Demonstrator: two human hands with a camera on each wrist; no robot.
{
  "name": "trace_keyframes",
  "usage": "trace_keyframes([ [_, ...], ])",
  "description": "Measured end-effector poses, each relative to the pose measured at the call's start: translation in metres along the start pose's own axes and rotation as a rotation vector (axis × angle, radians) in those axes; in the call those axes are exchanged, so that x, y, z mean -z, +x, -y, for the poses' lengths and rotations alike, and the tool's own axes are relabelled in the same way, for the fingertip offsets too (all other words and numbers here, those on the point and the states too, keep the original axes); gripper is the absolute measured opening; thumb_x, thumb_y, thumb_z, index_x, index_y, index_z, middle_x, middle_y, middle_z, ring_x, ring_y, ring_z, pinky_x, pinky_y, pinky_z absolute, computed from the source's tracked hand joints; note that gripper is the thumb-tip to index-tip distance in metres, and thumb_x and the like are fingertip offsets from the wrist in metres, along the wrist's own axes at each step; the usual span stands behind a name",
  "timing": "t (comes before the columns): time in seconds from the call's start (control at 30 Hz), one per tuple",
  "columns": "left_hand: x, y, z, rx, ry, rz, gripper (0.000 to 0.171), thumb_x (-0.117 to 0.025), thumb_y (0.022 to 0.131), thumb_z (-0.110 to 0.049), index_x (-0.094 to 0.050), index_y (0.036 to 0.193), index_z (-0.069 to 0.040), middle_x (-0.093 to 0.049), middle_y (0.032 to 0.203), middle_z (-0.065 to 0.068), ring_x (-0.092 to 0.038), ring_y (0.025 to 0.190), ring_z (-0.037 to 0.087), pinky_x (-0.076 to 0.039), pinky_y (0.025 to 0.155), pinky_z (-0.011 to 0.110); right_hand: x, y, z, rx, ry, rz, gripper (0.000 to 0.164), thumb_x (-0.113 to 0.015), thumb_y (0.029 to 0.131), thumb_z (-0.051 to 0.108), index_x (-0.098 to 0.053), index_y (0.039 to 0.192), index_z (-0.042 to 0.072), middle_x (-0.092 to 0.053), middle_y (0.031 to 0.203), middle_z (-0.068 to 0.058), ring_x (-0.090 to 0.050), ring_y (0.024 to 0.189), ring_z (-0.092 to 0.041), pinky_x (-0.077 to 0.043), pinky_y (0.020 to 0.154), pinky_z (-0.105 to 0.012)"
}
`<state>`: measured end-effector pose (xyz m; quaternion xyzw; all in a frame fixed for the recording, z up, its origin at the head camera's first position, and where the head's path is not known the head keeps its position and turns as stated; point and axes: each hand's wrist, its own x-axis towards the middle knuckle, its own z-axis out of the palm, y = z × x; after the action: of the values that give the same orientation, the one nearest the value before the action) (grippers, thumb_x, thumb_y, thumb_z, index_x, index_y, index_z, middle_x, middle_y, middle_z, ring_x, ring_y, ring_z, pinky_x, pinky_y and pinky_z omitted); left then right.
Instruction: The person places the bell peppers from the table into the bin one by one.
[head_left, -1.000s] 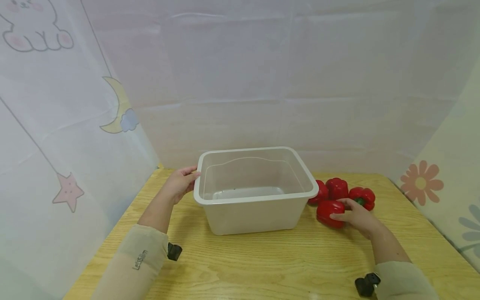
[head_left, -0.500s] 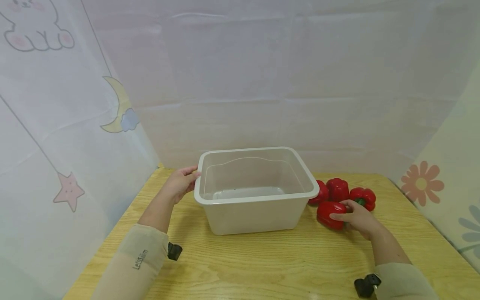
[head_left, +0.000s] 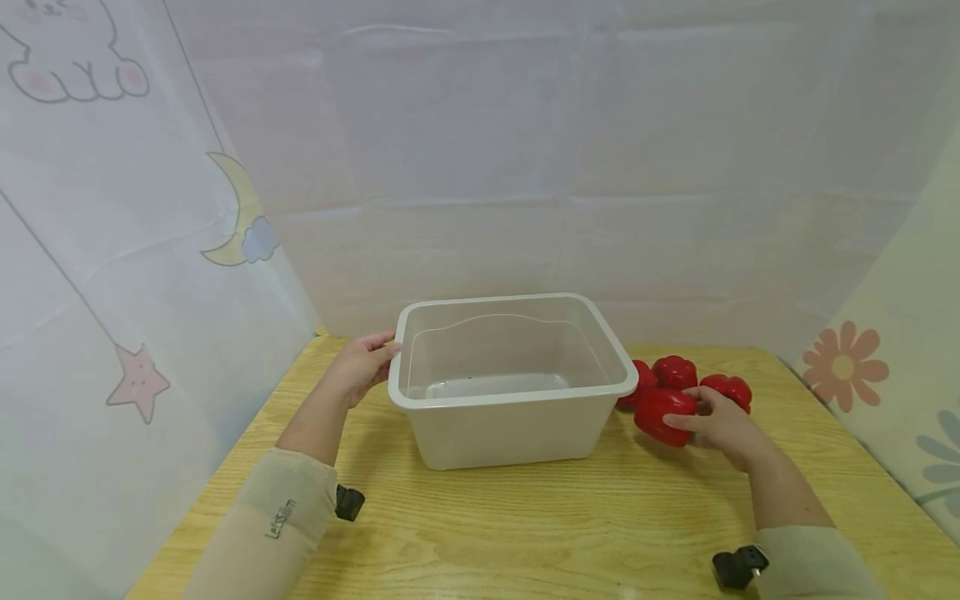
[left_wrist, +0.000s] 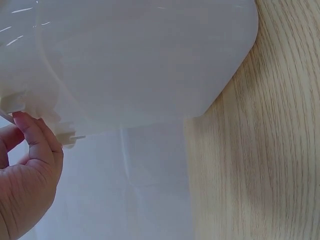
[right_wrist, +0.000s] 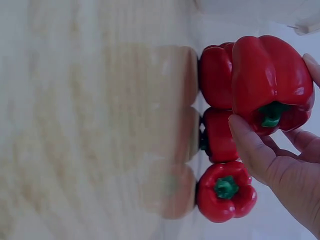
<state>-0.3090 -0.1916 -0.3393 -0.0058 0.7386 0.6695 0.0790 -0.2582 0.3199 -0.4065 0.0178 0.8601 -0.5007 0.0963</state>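
Observation:
A pale plastic bin [head_left: 510, 433] stands in the middle of the table in the head view, its inside showing no contents. My left hand [head_left: 363, 368] holds the bin's left rim; in the left wrist view its fingers [left_wrist: 37, 135] curl up under the rim. My right hand [head_left: 723, 427] grips a red bell pepper [head_left: 663, 416] between thumb and fingers, just right of the bin. The right wrist view shows this pepper raised off the table, its green stem [right_wrist: 272, 114] turned toward the palm. Behind it sit three more red bell peppers [right_wrist: 227, 192] in a row.
The wooden table [head_left: 480, 525] reaches back to a pale cloth backdrop [head_left: 480, 167] with printed figures. One of the resting peppers [head_left: 632, 385] is partly hidden by the bin's right end; another [head_left: 675, 372] sits beside it at the back.
My right hand has lifted the bell pepper slightly off the table, where it lay half a second ago. The left hand and the bin have stayed in place.

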Motion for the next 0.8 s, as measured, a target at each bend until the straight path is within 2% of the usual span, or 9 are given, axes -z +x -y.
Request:
trace_keyframes([
  [0.2,0.0,0.0,0.0,-0.004,-0.006,0.001,0.045,-0.051,0.095,-0.017,-0.041,0.137,-0.006,-0.048,0.129,0.023,-0.06,0.093,0.02,-0.045,0.092,0.038,0.006,-0.002,0.008,0.04,-0.003,-0.011,0.086,-0.068,0.08,0.041,-0.022,0.137,-0.003,-0.033,0.129,-0.027,-0.036,0.113,-0.042,-0.05,0.081,-0.044],
  [0.33,0.0,0.0,0.0,-0.012,0.0,0.004,0.046,-0.051,0.095,-0.016,-0.04,0.138,-0.005,-0.049,0.127,0.024,-0.06,0.091,0.02,-0.049,0.085,0.032,0.01,-0.003,0.013,0.07,-0.015,-0.011,0.084,-0.066,0.082,0.039,-0.021,0.138,-0.004,-0.033,0.13,-0.028,-0.039,0.112,-0.041,-0.05,0.082,-0.043],
  [0.5,-0.001,-0.003,-0.001,-0.024,0.001,0.006,0.045,-0.049,0.095,-0.013,-0.039,0.138,-0.004,-0.051,0.122,0.024,-0.06,0.085,0.018,-0.051,0.077,0.027,0.017,-0.004,0.021,0.115,-0.012,-0.021,0.077,-0.064,0.085,0.035,-0.023,0.136,-0.006,-0.034,0.129,-0.028,-0.044,0.108,-0.038,-0.052,0.079,-0.037],
  [0.8,-0.001,-0.003,-0.001,-0.031,-0.005,0.005,0.045,-0.049,0.095,-0.013,-0.039,0.138,-0.003,-0.051,0.123,0.025,-0.06,0.082,0.016,-0.051,0.072,0.023,0.023,-0.007,0.041,0.122,-0.016,-0.041,0.081,-0.064,0.085,0.038,-0.019,0.139,-0.004,-0.03,0.133,-0.028,-0.042,0.109,-0.04,-0.053,0.075,-0.034],
])
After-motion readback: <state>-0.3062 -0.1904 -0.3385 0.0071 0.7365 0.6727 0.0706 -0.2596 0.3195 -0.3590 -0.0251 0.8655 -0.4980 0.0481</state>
